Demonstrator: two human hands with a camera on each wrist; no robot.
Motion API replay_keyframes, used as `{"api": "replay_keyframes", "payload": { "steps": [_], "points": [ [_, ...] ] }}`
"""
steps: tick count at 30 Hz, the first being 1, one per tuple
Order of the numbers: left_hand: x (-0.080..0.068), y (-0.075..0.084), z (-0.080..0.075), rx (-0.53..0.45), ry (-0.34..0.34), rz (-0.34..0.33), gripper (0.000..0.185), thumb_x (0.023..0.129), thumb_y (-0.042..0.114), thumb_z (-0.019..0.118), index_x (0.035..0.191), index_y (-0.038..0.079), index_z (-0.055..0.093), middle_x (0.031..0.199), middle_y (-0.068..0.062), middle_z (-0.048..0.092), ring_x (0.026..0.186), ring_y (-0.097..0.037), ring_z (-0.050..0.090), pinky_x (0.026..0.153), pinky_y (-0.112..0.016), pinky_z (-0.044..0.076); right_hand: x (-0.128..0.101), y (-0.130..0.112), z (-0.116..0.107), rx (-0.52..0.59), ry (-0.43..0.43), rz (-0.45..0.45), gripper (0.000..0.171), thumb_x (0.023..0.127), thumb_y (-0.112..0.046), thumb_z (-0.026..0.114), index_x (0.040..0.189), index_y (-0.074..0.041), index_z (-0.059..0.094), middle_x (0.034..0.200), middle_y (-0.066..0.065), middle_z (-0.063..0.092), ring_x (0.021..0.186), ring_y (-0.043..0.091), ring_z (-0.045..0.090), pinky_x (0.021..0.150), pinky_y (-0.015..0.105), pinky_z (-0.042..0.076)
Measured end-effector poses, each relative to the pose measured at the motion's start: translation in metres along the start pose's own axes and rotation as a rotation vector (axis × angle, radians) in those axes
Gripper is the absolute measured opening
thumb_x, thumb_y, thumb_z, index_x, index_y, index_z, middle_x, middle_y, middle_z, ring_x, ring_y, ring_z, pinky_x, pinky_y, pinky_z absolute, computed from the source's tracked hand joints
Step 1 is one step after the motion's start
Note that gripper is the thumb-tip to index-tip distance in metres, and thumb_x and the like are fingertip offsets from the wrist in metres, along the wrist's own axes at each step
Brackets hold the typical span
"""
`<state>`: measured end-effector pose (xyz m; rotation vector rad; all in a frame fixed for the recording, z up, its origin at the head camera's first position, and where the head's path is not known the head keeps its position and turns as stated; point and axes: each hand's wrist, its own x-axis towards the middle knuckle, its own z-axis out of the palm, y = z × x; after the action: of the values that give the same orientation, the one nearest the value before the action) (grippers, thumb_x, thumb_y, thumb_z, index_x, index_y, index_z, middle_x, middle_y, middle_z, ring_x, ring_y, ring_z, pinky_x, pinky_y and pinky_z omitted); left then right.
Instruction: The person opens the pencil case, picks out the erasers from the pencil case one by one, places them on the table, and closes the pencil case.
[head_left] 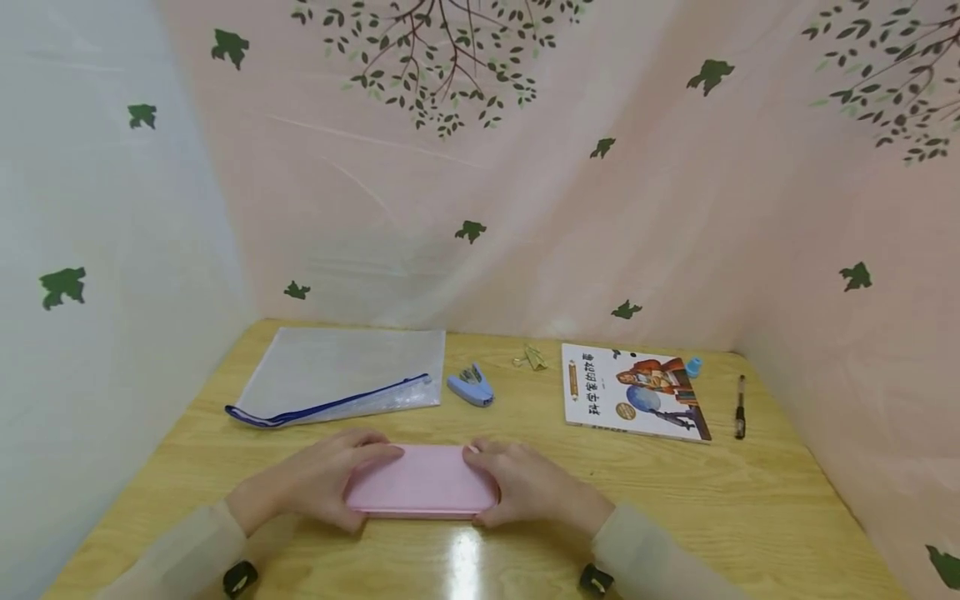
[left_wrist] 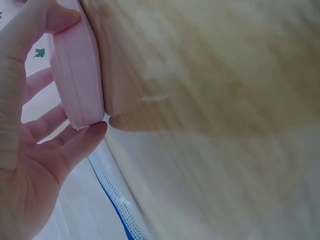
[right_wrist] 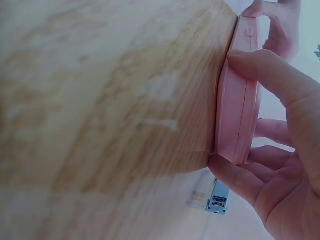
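Note:
A flat pink pencil case lies on the near middle of the table, its long side toward me. My left hand grips its left end, thumb at the near edge and fingers around the far side. At the right end my right hand holds it the same way. The left wrist view shows the case's pink side with a seam along it, between thumb and fingers. In the right wrist view the case has a small catch on its side, and its base is right at the wood surface.
Behind the left hand lies a clear zip bag with a blue zip. A blue stapler and a binder clip are behind the case. Farther right are a picture book, a small blue object and a pen.

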<state>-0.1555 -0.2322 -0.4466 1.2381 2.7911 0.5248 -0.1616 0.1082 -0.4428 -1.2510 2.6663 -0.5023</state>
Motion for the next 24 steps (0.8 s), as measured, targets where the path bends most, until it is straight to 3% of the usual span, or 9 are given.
{"api": "replay_keyframes", "payload": {
  "steps": [10,17,24],
  "points": [
    [0.0,0.002,0.002,0.049,0.019,0.017,0.093,0.061,0.041,0.087,0.146,0.021,0.056,0.139,-0.008,0.055,0.122,-0.023,0.054,0.099,-0.049,0.053,0.001,0.003,0.0,0.023,0.028,-0.031,0.083,0.078,-0.045,0.082,0.145,-0.005,0.055,0.146,0.022,0.051,0.131,0.032,0.055,0.11,0.04,0.045],
    [0.001,0.002,0.002,0.081,0.041,0.043,0.093,0.06,0.042,0.087,0.145,0.02,0.057,0.136,-0.004,0.056,0.12,-0.021,0.054,0.098,-0.046,0.054,0.001,0.006,-0.008,0.061,-0.028,0.006,0.082,0.078,-0.047,0.082,0.146,-0.007,0.056,0.148,0.016,0.051,0.134,0.029,0.052,0.114,0.037,0.041],
    [-0.002,-0.001,0.003,0.055,0.085,0.065,0.093,0.058,0.037,0.088,0.145,0.019,0.057,0.137,-0.011,0.057,0.121,-0.025,0.056,0.097,-0.049,0.054,0.004,0.01,-0.012,0.084,-0.033,-0.033,0.082,0.08,-0.054,0.081,0.143,-0.006,0.058,0.144,0.013,0.056,0.132,0.024,0.054,0.112,0.031,0.042]
  ]
}}
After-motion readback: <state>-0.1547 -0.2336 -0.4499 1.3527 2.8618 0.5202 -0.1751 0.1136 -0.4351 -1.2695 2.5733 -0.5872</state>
